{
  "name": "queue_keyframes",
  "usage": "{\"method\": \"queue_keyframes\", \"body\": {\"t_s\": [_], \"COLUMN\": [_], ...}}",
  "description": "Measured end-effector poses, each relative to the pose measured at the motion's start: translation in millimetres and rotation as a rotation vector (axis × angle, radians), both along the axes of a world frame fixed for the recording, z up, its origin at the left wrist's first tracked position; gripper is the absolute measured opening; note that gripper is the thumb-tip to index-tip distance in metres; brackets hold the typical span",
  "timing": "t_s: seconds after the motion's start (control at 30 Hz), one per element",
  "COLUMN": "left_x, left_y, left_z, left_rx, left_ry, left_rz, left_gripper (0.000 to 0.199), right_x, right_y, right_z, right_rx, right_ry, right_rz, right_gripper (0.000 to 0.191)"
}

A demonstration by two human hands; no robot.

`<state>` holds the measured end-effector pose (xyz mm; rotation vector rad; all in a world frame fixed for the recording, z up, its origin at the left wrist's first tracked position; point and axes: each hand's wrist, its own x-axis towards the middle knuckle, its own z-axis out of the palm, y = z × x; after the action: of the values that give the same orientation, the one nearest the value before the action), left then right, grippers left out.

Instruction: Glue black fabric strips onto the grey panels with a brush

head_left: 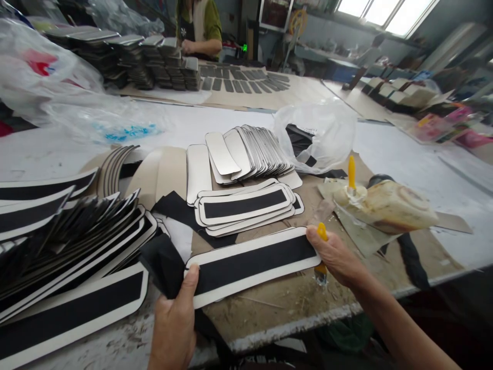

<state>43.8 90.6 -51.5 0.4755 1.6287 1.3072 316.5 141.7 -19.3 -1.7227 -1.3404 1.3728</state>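
A long white panel with a black strip (pixel 254 262) down its middle is stretched between my two hands, tilted up above the brown board. My left hand (pixel 175 321) pinches its left end with the thumb on top; folded black fabric (pixel 164 262) sticks up beside that thumb. At the other end, my right hand (pixel 339 257) grips the panel and also keeps a yellow-handled brush (pixel 322 232) among its fingers, bristles down. Just beyond lies a short pile of similar panels (pixel 246 205). Many more black-and-white panels (pixel 77 257) are heaped to the left.
Blank white pieces (pixel 262 154) stand fanned out behind, near a clear plastic bag (pixel 335 133). On the right, a glue-stained container (pixel 400 205) holds another yellow-handled brush (pixel 351 172). Across the table a person (pixel 200 31) works by stacked dark pieces (pixel 154 59).
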Motion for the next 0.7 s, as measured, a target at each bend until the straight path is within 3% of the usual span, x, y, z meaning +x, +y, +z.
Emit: {"method": "queue_keyframes", "body": {"t_s": [0.1, 0.17, 0.27, 0.37, 0.47, 0.57, 0.7], "left_x": [0.7, 0.4, 0.7, 2.4, 3.1, -0.1, -9.3], "left_y": [1.5, 2.7, 4.1, 5.1, 5.7, 4.8, 1.3], "left_z": [7.5, 11.2, 14.4, 17.1, 18.3, 14.9, 7.8], "left_rx": [-0.073, -0.134, -0.157, -0.164, -0.218, -0.106, 0.071], "left_ry": [0.010, -0.019, -0.138, -0.387, -0.647, -0.575, -0.295], "left_rz": [0.024, 0.029, 0.055, 0.117, 0.107, 0.088, 0.062], "left_gripper": [0.037, 0.032, 0.031, 0.033, 0.036, 0.038, 0.043], "right_x": [-0.4, -0.3, -1.0, -3.5, -4.1, 1.7, 14.5], "right_y": [-0.2, -0.6, -2.7, -5.7, -7.6, -6.3, 2.6], "right_z": [0.7, -0.7, -2.3, -0.1, 2.5, 2.6, 10.1], "right_rx": [0.071, 0.070, 0.025, -0.100, -0.196, -0.140, 0.072], "right_ry": [-0.146, -0.129, 0.069, 0.327, 0.408, 0.226, -0.299], "right_rz": [0.023, 0.028, -0.014, -0.083, -0.126, -0.056, 0.187], "right_gripper": [0.037, 0.035, 0.032, 0.030, 0.030, 0.032, 0.042]}}
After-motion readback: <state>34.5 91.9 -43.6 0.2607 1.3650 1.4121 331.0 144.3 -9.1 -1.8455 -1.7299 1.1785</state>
